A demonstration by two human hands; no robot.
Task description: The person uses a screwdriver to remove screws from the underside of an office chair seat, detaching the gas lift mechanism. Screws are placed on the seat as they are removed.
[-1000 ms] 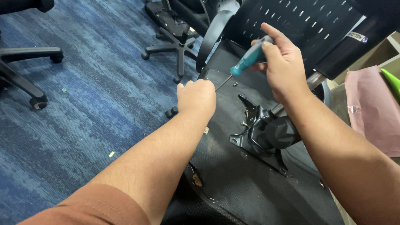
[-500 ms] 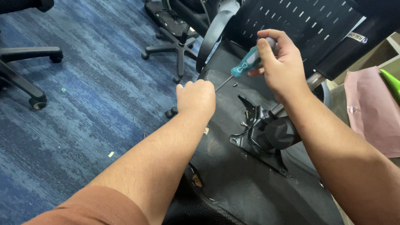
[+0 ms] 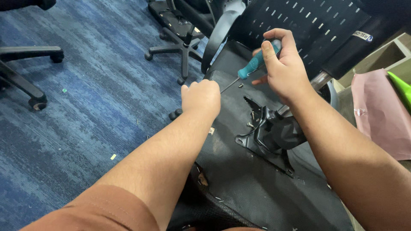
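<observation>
My right hand grips the teal handle of a screwdriver, whose thin shaft slants down-left. The tip disappears behind my left hand, which is closed at the near-left edge of the upturned black chair seat; what its fingers pinch is hidden. A black metal tilt mechanism with a gas cylinder is bolted to the seat's underside, just right of both hands. One loose screw lies on the seat below the shaft.
A perforated black chair back leans behind the seat. Black wheeled chair bases stand on the blue carpet at top centre and far left. A pink sheet and a green object lie at the right.
My right hand's fingers have shifted round the screwdriver handle, curling over its end. My left hand and the shaft have stayed in place.
</observation>
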